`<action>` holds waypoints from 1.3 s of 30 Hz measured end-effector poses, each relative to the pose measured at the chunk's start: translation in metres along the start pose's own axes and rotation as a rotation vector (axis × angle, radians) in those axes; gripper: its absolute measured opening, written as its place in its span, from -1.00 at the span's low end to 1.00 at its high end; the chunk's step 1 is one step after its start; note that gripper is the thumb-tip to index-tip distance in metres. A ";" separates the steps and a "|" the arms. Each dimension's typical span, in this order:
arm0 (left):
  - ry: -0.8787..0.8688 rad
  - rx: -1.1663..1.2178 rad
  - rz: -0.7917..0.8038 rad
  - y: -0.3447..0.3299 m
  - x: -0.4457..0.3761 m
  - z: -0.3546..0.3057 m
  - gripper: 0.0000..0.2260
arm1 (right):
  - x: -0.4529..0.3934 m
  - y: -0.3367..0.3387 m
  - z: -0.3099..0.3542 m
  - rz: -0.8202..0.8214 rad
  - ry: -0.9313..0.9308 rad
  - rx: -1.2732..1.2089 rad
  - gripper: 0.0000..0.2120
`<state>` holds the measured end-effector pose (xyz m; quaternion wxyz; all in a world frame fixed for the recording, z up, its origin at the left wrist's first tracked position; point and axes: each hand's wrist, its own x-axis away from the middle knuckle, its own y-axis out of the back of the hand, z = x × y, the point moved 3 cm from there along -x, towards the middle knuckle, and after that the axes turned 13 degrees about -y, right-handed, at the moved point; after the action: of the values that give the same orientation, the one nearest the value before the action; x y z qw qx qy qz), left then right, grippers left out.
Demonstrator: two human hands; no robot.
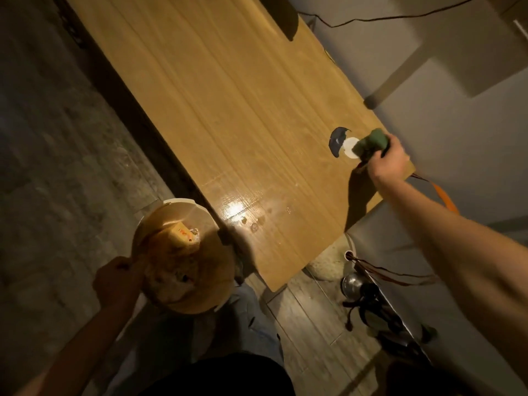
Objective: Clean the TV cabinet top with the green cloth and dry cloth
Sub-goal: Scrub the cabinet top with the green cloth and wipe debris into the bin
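The wooden TV cabinet top [228, 115] runs diagonally through the head view, with a wet shiny patch near its front corner. My right hand [387, 155] grips the bunched green cloth [371, 142] at the cabinet's far right edge, beside a round cable hole with a white cap [347, 145]. My left hand [117, 281] holds the rim of a round basin [200, 212] off the cabinet's front left. Inside the basin lie an orange-yellow cloth [171, 270] and a yellowish block [180, 235].
A dark TV stand foot [281, 15] rests at the cabinet's far end, with a cable [371, 20] along the wall. To the right, on the floor, sit a metal pot [353, 282], dark cords and an orange strap [445, 198]. My knee shows below the basin.
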<state>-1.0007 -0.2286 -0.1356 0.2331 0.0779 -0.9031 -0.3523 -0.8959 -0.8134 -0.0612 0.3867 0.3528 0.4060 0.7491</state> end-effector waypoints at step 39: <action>0.103 0.119 -0.025 0.003 0.025 0.018 -0.80 | 0.306 -0.100 0.003 0.286 0.567 0.308 -0.44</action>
<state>-1.0313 -0.2235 -0.1361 0.2698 0.1207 -0.9082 -0.2964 -1.0024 -0.5106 -0.0821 0.0919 0.2383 0.5520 0.7938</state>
